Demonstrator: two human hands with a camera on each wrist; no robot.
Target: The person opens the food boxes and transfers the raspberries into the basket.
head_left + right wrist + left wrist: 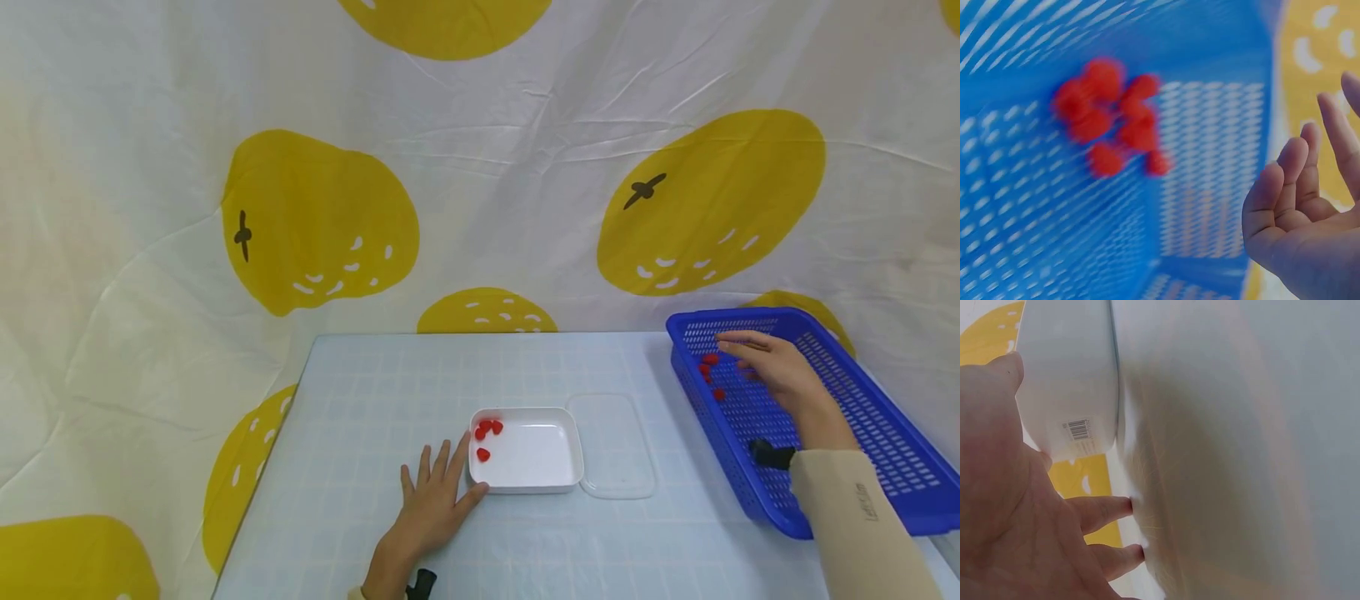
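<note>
Pale blue gridded table under me, with a white sheet printed with big yellow fruits hanging behind it; I take everything from the white dish in the middle.

Nearest me, my left hand lies flat on the table at the dish's left wall, fingers straight and spread, the thumb along the near left corner. It steadies the dish and grips nothing; the left wrist view shows that white wall right against my palm.

Inside the dish, four small red pieces sit in its far left corner. That much looks done, by my reckoning. Just right of the dish, touching its side, lies a clear lid, off and flat on the table.

Well to the right of the dish stands the blue mesh basket. My right hand reaches into its far end, fingers loosely extended and pinching nothing that I can see. A cluster of red pieces lies on the basket floor just ahead of my fingertips. So several are left to carry over, and the lid is not yet on.
</note>
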